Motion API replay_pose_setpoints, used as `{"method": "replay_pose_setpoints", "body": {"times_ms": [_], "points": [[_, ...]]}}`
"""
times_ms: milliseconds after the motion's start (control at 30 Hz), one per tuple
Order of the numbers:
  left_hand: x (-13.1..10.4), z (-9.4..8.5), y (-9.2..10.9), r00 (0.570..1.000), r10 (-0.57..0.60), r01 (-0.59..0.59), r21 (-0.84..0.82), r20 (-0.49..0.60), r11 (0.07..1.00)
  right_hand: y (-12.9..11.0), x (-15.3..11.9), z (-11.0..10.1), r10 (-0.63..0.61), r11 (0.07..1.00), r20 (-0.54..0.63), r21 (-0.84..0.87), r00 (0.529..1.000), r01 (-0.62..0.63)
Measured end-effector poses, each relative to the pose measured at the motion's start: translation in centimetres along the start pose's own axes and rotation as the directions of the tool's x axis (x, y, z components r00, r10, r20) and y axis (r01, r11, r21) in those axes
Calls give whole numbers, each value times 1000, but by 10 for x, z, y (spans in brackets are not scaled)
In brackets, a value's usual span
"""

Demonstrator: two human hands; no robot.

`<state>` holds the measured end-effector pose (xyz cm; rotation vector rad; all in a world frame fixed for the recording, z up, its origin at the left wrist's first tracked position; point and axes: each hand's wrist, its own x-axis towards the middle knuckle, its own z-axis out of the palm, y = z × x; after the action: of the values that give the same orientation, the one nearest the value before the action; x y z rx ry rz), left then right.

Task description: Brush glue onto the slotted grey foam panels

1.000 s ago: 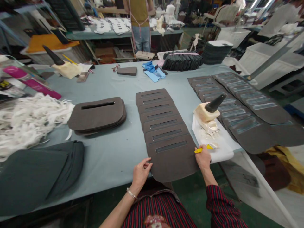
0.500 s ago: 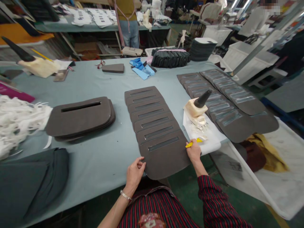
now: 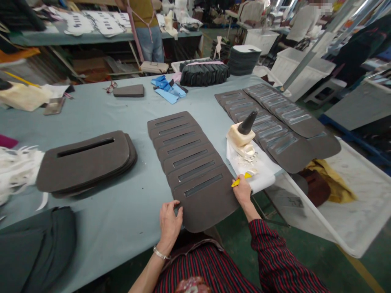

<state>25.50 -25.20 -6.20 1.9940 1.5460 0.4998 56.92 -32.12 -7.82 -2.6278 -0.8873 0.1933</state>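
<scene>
Slotted brown panels lie overlapped in a row from mid-table down to the near edge of the table, front one poking out over that edge! L hand is right at its L side, fingers half-curled w/ a gap to the thumb, can't tell if it's gripping; R hand at the R side, closed round a yellow brush, just beside white paper w/ a cream bottle on it, nr the table's near R corner.
</scene>
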Motion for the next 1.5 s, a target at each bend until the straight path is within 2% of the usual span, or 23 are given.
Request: {"method": "replay_pose_setpoints", "body": {"times_ms": [167,267,467,667,833,900,967,1133,1200,1300,1500], "points": [[9,11,32,978,207,-201,174,-18,964,0,0,0,-7,1000,-12,11,1000,8],[12,22,37,957,290,-278,243,-16,929,0,-1,0,-24,1000,-18,13,1000,24],[12,33,25,952,304,-289,273,-14,918,1,-1,0,-28,1000,-10,2,1000,28],[11,37,24,952,307,-292,304,0,907,2,0,1,-34,999,9,-16,999,35],[11,39,22,952,306,-291,308,-2,906,-5,-4,-1,-110,979,-37,-179,993,101],[11,39,22,954,301,-286,309,1,907,-9,-6,-2,-203,957,-84,-228,975,180],[11,39,21,955,297,-283,318,5,905,-15,-7,0,-311,937,-108,-203,944,285],[11,42,20,953,302,-283,343,-3,896,-27,-3,20,-550,831,-101,41,829,555],[11,43,20,949,314,-290,338,-18,895,-26,0,29,-574,806,-125,91,809,585],[12,44,20,936,351,-325,324,-25,889,-23,2,37,-571,802,-162,100,805,589],[15,46,19,913,407,-384,300,-14,873,-22,4,39,-531,830,-180,87,828,552]]}}
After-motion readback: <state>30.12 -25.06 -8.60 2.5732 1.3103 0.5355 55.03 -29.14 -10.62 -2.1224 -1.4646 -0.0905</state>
